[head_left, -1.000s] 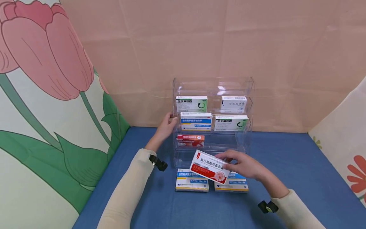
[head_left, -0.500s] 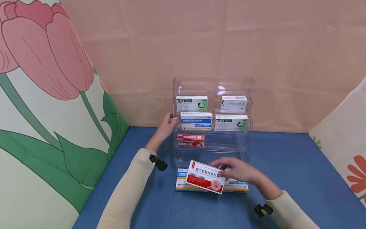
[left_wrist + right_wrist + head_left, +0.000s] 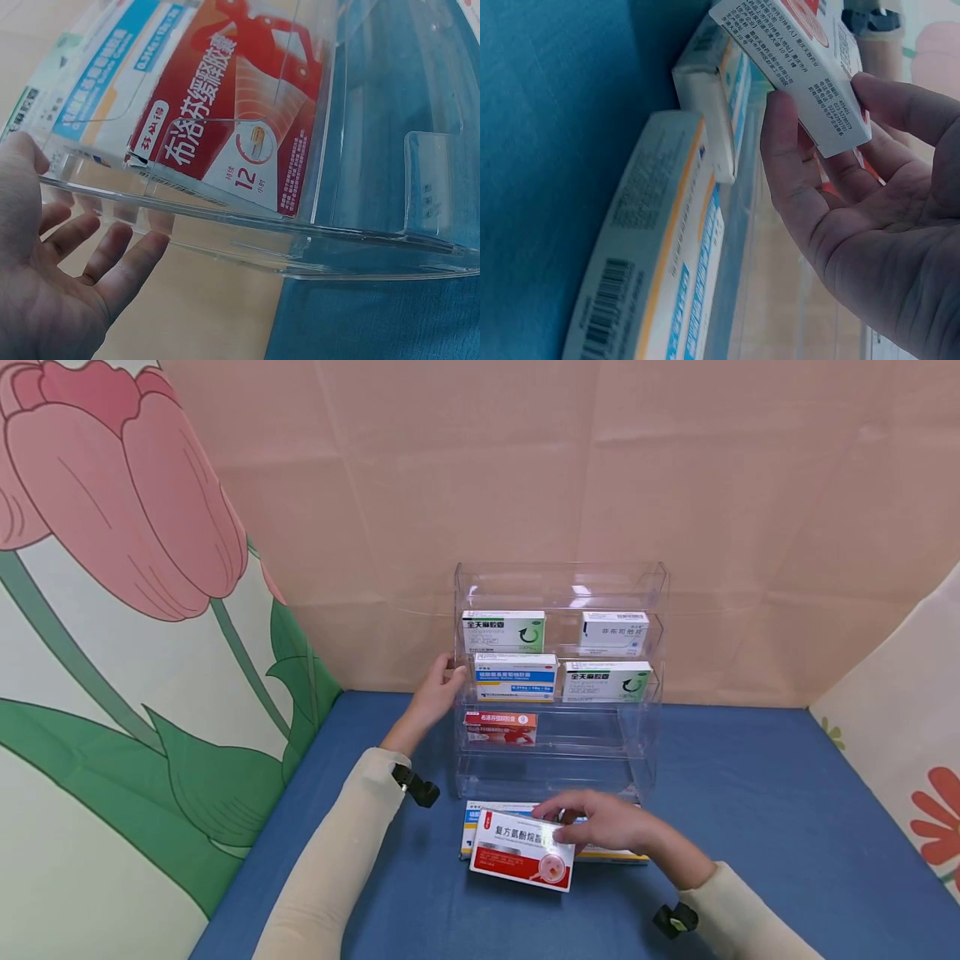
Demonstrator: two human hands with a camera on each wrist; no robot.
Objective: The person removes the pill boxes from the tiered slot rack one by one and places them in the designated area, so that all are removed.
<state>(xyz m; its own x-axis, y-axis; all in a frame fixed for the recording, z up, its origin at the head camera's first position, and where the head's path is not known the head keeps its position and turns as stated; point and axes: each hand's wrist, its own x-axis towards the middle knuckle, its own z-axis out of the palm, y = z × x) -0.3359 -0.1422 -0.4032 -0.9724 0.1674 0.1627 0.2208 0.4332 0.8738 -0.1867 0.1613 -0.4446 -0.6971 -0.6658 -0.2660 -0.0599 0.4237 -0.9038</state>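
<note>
My right hand (image 3: 603, 822) pinches a white and red medicine box (image 3: 513, 852) by its right end, thumb on the front and fingers behind. The box is tilted and overlaps two blue and white medicine boxes (image 3: 641, 247) in front of the rack, partly hiding both in the head view. At the left side of a clear tiered display rack (image 3: 577, 727), my left hand (image 3: 435, 697) holds the side wall between thumb and fingers. Close by that hand, a red ibuprofen box (image 3: 225, 112) sits on a lower tier.
Upper tiers bear a green and white box (image 3: 502, 633), a white box (image 3: 613, 633), a blue and white box (image 3: 514, 678) and another green and white box (image 3: 606, 682). The rack stands on a blue cloth (image 3: 750, 793) before a pink backdrop (image 3: 555, 460).
My right hand has brought the white and red box down and to the left, toward the front of the table, over the left blue and white box. My left hand stays on the rack.
</note>
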